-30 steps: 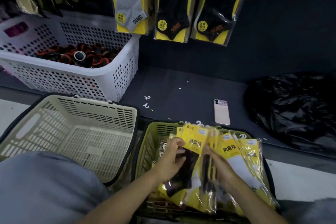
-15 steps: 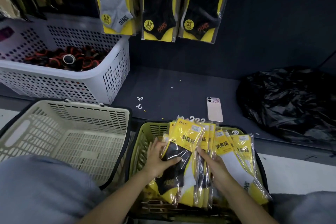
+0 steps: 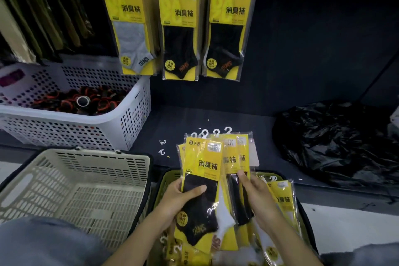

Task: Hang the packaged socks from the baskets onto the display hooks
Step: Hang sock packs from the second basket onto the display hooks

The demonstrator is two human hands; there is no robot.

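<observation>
My left hand (image 3: 179,197) holds a yellow sock pack with a black sock (image 3: 201,181), thumb across its front. My right hand (image 3: 257,194) grips several more yellow packs (image 3: 234,157) fanned behind it, their white hangers pointing up. Both bundles are raised above the green basket (image 3: 167,181), where more packs (image 3: 280,196) lie. On the dark wall hang three rows of packs from display hooks: a grey-sock row (image 3: 129,26), a black-sock row (image 3: 179,28) and another black-sock row (image 3: 228,26).
An empty beige basket (image 3: 86,183) sits at lower left. Behind it a white perforated basket (image 3: 121,123) holds black and orange items. A black plastic bag (image 3: 336,142) lies right on the dark shelf, with loose white hangers (image 3: 162,147) near the middle.
Both hands have lifted the fanned packs up out of the green basket and spread them apart. The view has tilted upward, showing the full hanging packs; the phone is now hidden behind the packs.
</observation>
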